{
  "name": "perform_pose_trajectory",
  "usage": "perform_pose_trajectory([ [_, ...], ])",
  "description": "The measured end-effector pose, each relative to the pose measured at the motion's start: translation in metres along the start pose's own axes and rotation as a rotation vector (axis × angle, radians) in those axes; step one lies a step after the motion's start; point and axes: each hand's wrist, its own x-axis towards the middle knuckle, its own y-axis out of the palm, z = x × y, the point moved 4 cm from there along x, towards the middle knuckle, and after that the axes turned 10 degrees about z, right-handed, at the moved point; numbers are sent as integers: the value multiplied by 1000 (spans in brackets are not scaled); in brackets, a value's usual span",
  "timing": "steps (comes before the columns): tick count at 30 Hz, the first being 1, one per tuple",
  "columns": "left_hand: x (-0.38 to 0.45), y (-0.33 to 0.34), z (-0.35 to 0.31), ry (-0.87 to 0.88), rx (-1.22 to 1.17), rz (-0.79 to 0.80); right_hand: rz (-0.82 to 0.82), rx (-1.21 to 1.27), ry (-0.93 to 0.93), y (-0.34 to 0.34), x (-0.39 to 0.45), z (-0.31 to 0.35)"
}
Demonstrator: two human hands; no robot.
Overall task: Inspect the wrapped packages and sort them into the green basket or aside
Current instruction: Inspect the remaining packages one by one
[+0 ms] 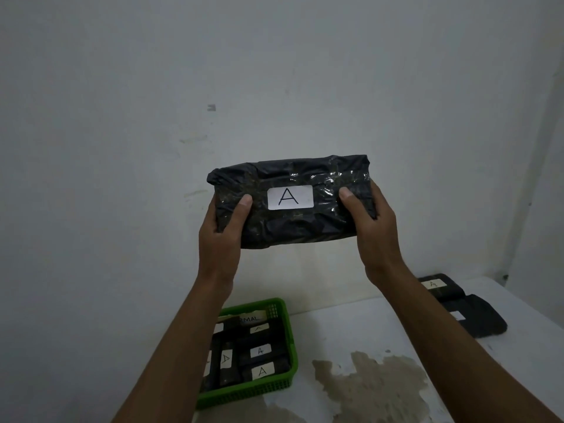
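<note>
A package wrapped in black plastic [290,227] with a white label marked "A" is held up in the air in front of the wall. My left hand [221,239] grips its left end, thumb on the front. My right hand [374,236] grips its right end the same way. Below, the green basket [291,346] stands on the table and holds several black packages with "A" labels.
Two more black packages [476,319] lie on the white table [351,331] at the far right, near the wall corner. A brownish stain [372,389] marks the table right of the basket. A plain wall rises behind.
</note>
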Motion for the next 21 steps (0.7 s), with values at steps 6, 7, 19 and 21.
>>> perform_pose_trajectory([
  [6, 4, -1, -8, 44, 13, -17, -43, 1, -29, 1, 2, 7],
  [7, 4, -1, -10, 49, 17, -14, -51, 4, -31, 0, 2, 8],
  [19, 6, -4, 12, -348, -108, 243, -68, 102, 277, 0, 7, -5],
  [21, 5, -3, 13, -470, -170, 231, -75, 40, 244, -2, 8, -8],
])
